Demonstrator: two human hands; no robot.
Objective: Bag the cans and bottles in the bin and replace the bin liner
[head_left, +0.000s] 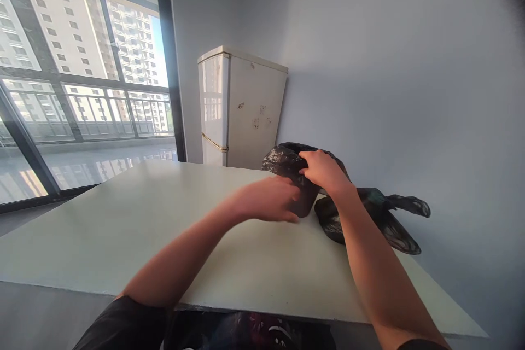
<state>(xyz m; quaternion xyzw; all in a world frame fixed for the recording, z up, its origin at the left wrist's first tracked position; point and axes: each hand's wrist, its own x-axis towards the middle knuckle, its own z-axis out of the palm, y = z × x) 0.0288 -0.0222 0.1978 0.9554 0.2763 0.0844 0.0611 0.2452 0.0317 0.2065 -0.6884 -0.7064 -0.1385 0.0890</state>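
A small dark bin [304,202] stands on the pale table, its mouth covered by a black plastic bag [283,159] that folds over the rim. My right hand [322,170] is closed on the bag at the top of the bin, fingers at its edge. Beside the bin's near left side is my left hand [268,199], slightly blurred, thumb and fingers apart; whether it touches the bin I cannot tell. Behind my right forearm lies a second black plastic bag [330,221], tied, with its loops sticking out to the right. Its contents are hidden.
The pale table [164,219] reaches from my body to the wall [389,93] on the right. Behind its far edge stands a white fridge [256,109]. Glass sliding doors [82,76] are at the left, with a railed balcony beyond.
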